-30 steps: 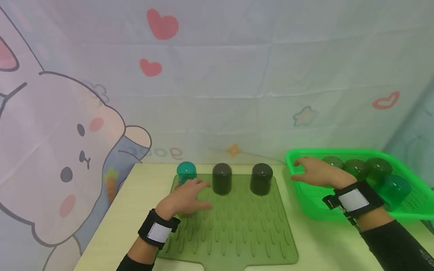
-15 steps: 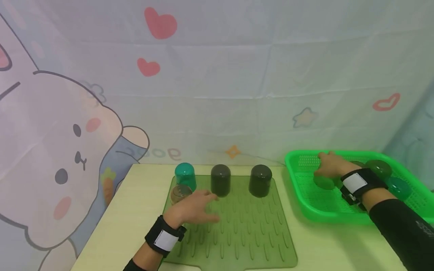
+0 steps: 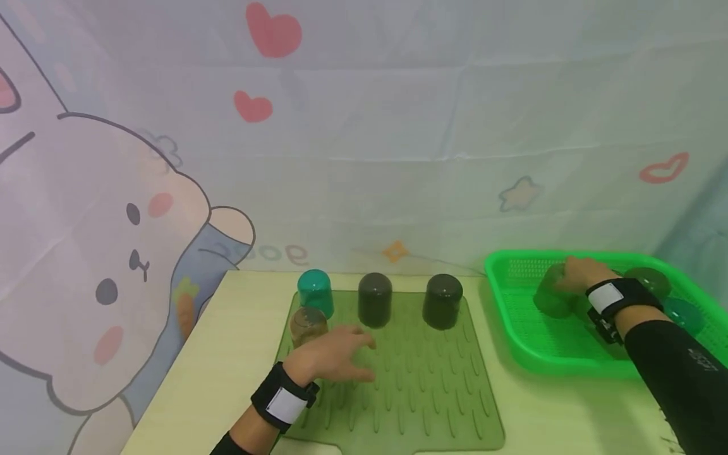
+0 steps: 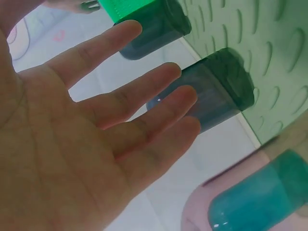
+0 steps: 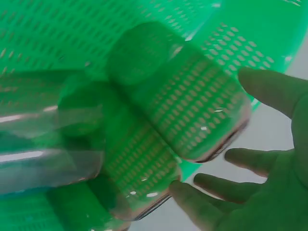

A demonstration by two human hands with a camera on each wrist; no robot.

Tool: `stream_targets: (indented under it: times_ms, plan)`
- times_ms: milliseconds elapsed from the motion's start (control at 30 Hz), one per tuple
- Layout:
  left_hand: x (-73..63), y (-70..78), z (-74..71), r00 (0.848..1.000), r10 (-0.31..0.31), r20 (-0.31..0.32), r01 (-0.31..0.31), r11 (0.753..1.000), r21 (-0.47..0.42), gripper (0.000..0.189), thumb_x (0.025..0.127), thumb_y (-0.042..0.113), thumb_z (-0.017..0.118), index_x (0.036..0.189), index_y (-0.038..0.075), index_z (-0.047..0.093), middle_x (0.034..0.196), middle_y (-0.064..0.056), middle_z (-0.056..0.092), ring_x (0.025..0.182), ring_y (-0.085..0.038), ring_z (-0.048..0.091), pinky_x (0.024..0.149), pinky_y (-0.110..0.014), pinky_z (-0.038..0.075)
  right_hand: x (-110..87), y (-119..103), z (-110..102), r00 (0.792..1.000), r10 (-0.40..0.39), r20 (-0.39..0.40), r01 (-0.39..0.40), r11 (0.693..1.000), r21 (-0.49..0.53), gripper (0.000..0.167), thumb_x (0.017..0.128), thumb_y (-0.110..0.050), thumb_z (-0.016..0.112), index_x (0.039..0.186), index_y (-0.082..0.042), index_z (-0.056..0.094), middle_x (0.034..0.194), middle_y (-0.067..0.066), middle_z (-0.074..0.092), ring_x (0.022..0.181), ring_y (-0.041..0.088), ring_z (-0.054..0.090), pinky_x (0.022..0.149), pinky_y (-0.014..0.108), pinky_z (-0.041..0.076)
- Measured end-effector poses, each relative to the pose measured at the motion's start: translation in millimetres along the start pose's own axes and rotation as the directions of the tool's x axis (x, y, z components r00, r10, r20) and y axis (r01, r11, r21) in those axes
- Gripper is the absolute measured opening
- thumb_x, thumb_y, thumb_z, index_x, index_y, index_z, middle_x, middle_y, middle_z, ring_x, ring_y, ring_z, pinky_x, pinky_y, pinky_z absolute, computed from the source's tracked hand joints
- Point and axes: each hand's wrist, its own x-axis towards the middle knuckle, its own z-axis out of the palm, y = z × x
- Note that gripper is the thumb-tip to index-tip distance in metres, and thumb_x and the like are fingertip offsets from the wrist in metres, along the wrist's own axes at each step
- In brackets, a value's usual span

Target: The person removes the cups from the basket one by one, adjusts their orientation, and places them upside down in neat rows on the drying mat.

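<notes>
My left hand [image 3: 332, 354] hovers over the green ridged mat [image 3: 421, 392], fingers spread and relaxed, holding nothing. Just behind it a clear brownish cup [image 3: 307, 322] is partly hidden. Behind that cup is a teal cup [image 3: 315, 294], with two dark grey cups [image 3: 375, 300] to its right, all upside down on the mat. My right hand [image 3: 582, 275] is inside the green basket [image 3: 514, 341] beside a clear cup [image 5: 178, 96]. In the right wrist view its thumb and fingers are spread around the cup's near end, without a visible grip. A fingertip is against a neighbouring cup [image 5: 130, 163].
More cups lie in the basket's right side, among them a dark one [image 3: 648, 282] and a teal one [image 3: 684, 316]. The basket stands on a pale table [image 3: 199, 360], right of the mat. A printed cloth [image 3: 370, 145] hangs behind.
My right hand has gone from above the basket's left side down among the cups and further right. My left hand has drifted slightly right and nearer, uncovering the brownish cup.
</notes>
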Motion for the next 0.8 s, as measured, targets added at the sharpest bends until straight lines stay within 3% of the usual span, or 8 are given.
stream_targets:
  times_ms: [367, 600, 800]
  plan:
    - [1.4, 3.2, 6.4, 0.999, -0.011, 0.048, 0.011, 1.000, 0.001, 0.054, 0.086, 0.045, 0.068, 0.131, 0.018, 0.056, 0.137, -0.008, 0.046, 0.127, -0.025, 0.041, 0.098, -0.038, 0.042, 10.0, 8.6, 16.8, 0.998, -0.018, -0.054, 0.012, 0.994, -0.107, 0.065, 0.089, -0.021, 0.064, 0.118, 0.028, 0.035, 0.102, 0.043, 0.051, 0.097, 0.059, 0.048, 0.086, 0.066, 0.038]
    - [4.0, 2.1, 8.4, 0.999, -0.008, 0.050, 0.008, 1.000, 0.005, 0.055, 0.086, 0.043, 0.068, 0.132, 0.016, 0.055, 0.138, -0.009, 0.046, 0.127, -0.026, 0.041, 0.098, -0.037, 0.042, 11.2, 5.6, 18.1, 0.998, 0.003, -0.062, -0.006, 0.999, -0.046, 0.067, 0.088, -0.020, 0.066, 0.120, 0.028, 0.030, 0.107, 0.048, 0.042, 0.098, 0.063, 0.044, 0.077, 0.063, 0.044]
    - [5.1, 0.8, 9.5, 0.998, -0.006, 0.056, 0.006, 1.000, 0.002, 0.055, 0.087, 0.042, 0.068, 0.133, 0.015, 0.054, 0.138, -0.009, 0.045, 0.127, -0.025, 0.042, 0.097, -0.037, 0.043, 9.8, -6.1, 15.4, 1.000, 0.001, -0.031, 0.000, 1.000, 0.031, 0.072, 0.089, -0.019, 0.064, 0.125, 0.028, 0.023, 0.117, 0.054, 0.028, 0.107, 0.066, 0.033, 0.081, 0.066, 0.041]
